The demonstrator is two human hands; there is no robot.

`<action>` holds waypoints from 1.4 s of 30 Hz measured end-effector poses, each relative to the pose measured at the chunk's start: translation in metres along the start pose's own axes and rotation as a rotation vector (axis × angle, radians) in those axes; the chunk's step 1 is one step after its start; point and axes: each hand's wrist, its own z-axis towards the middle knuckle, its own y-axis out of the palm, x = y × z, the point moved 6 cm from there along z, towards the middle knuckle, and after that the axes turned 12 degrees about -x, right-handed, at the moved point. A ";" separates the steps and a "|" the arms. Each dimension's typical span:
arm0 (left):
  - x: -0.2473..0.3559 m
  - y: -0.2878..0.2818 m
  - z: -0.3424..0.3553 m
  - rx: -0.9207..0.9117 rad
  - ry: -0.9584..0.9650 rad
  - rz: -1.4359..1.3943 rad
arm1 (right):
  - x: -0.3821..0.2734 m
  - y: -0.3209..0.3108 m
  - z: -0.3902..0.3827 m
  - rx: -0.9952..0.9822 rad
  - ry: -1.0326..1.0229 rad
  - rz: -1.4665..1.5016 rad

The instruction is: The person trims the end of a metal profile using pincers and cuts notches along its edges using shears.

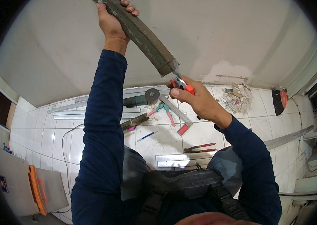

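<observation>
My left hand [112, 25] is raised at the upper left, its fingers wrapped round a long, worn, dark grey-green metal profile [147, 42]. The profile slants down to the right, held off the floor in front of the wall. At its lower end my right hand [204, 100] grips red-handled tin snips [179, 81]. The snips' jaws are at the profile's end; whether they are closed on the metal I cannot tell. Part of the far handle is hidden behind my fingers.
On the tiled floor lie an angle grinder [145, 98], green-and-pink pliers [162, 108], a square [174, 111], a blue pen-like stick [148, 136], red-handled pliers [200, 147] and metal profiles [182, 161]. Rubble [237, 100] sits by the wall. A grey case [16, 178] stands left, near a cable [64, 146].
</observation>
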 end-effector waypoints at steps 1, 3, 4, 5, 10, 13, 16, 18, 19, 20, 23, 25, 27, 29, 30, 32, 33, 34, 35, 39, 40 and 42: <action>0.000 0.001 0.000 0.000 0.008 0.005 | 0.001 -0.001 0.000 0.022 -0.024 -0.040; 0.000 0.001 -0.001 0.026 -0.001 0.053 | 0.003 -0.003 0.000 0.044 -0.048 -0.080; 0.001 0.001 -0.002 0.053 -0.008 0.103 | 0.004 -0.003 0.001 0.051 -0.045 -0.095; 0.001 0.002 -0.003 0.054 -0.009 0.104 | 0.005 -0.004 0.001 0.057 -0.043 -0.111; 0.006 0.010 -0.006 0.070 -0.012 0.192 | 0.012 -0.004 0.004 0.034 -0.016 -0.018; 0.005 0.018 -0.007 0.064 0.012 0.211 | 0.019 -0.004 0.004 0.006 0.024 0.084; 0.005 0.018 -0.006 0.037 0.027 0.180 | 0.016 -0.001 0.004 0.010 0.017 0.113; 0.006 0.018 -0.006 0.027 0.023 0.168 | 0.015 -0.001 0.004 0.017 -0.002 0.111; 0.006 0.019 -0.006 0.013 0.018 0.153 | 0.018 0.000 0.004 -0.004 0.019 0.095; 0.006 0.020 -0.006 0.014 0.018 0.153 | 0.019 0.001 0.004 -0.025 0.040 0.078; 0.010 0.024 -0.006 -0.007 0.053 0.179 | 0.019 0.003 0.004 0.006 0.034 0.105; 0.013 0.028 -0.006 -0.039 0.085 0.169 | 0.019 0.004 0.003 0.005 0.028 0.108; 0.015 0.030 -0.006 -0.052 0.093 0.146 | 0.018 0.005 0.003 0.006 0.023 0.109; 0.018 0.030 -0.005 -0.064 0.101 0.129 | 0.016 0.006 0.003 0.009 0.030 0.082; 0.019 0.031 -0.005 -0.087 0.106 0.117 | 0.016 0.007 0.003 0.008 0.030 0.082; 0.020 0.032 -0.005 -0.108 0.112 0.105 | 0.015 0.007 0.003 0.012 0.022 0.052; 0.021 0.032 -0.005 -0.110 0.118 0.120 | 0.015 0.007 0.003 0.011 0.022 0.052; 0.021 0.033 -0.005 -0.112 0.123 0.132 | 0.015 0.007 0.002 0.014 0.031 0.052; 0.021 0.033 -0.005 -0.111 0.123 0.131 | 0.015 0.007 0.002 0.017 0.039 0.052; 0.016 0.041 -0.005 -0.127 0.084 0.111 | 0.016 0.009 0.003 0.009 0.036 0.077; 0.013 0.042 -0.006 -0.137 0.063 0.110 | 0.015 0.010 0.005 0.022 0.010 0.126; 0.009 0.043 -0.008 -0.135 0.050 0.106 | 0.017 0.010 0.006 0.032 -0.011 0.175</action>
